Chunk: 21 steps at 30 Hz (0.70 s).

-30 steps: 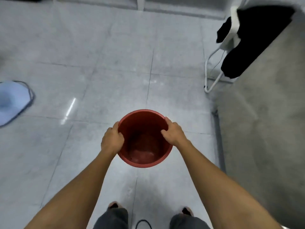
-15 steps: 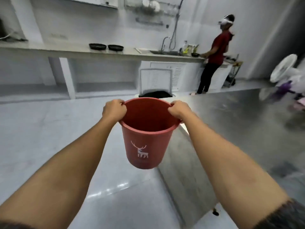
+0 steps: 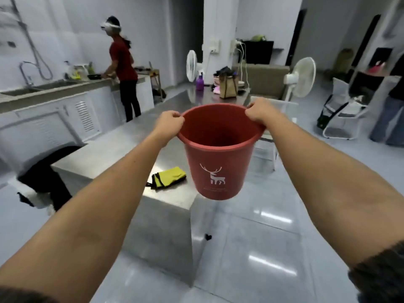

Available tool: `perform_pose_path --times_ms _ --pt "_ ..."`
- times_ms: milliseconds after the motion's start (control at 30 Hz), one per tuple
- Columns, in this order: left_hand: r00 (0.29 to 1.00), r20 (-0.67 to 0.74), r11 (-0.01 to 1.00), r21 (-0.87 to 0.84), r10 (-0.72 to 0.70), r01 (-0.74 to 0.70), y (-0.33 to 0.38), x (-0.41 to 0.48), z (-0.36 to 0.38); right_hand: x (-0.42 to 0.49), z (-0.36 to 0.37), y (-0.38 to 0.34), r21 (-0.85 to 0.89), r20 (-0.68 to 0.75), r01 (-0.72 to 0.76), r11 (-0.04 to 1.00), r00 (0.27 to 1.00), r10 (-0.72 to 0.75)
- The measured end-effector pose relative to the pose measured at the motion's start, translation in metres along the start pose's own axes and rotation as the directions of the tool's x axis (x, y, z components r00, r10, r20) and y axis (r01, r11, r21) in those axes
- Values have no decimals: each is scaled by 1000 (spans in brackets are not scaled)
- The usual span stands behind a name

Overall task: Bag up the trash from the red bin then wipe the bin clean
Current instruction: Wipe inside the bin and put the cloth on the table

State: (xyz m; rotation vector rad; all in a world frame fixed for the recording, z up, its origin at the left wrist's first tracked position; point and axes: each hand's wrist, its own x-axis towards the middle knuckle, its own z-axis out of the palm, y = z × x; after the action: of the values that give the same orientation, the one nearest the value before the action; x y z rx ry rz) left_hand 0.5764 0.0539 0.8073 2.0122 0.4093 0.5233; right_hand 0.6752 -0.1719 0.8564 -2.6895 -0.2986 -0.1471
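**Red bin held up by its rim in both hands**

Head view: At the centre of the frame the red bin hangs in the air, upright and tipped slightly toward the camera, so its dark inside shows; what can be seen of the interior looks empty. A white deer print sits on the near wall, low on the bin. The left hand is curled closed over the rim on the left side, fingers folded around the lip. The right hand grips the rim on the upper right side in the same closed way. Both bare forearms run in from the lower corners of the frame.

Behind and below the bin, a steel table stretches from the centre toward the upper middle. A yellow-green cloth with black trim lies on it near its front corner, just left of the bin's base in the picture. At the far end of the table stand a purple bottle and a tan bag.

In the upper left a person in a red shirt stands at a counter. A white fan stands at the upper right, over the glossy tiled floor.
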Motion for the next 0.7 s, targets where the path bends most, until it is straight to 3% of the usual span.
perform_pose_path --times_ms 267,433,567,700 --pt "901 376 977 83 -215 199 -23 44 237 61 47 197 2 133 -368 930 922 364" --pt "830 447 943 161 -334 293 -61 49 326 77 114 276 62 259 -529 846 827 498" --pt "807 426 911 247 -409 332 -107 62 371 89 174 321 226 320 -643 732 759 568" --pt "775 389 866 273 -498 419 -173 84 415 105 244 358 380 356 -764 521 641 680"
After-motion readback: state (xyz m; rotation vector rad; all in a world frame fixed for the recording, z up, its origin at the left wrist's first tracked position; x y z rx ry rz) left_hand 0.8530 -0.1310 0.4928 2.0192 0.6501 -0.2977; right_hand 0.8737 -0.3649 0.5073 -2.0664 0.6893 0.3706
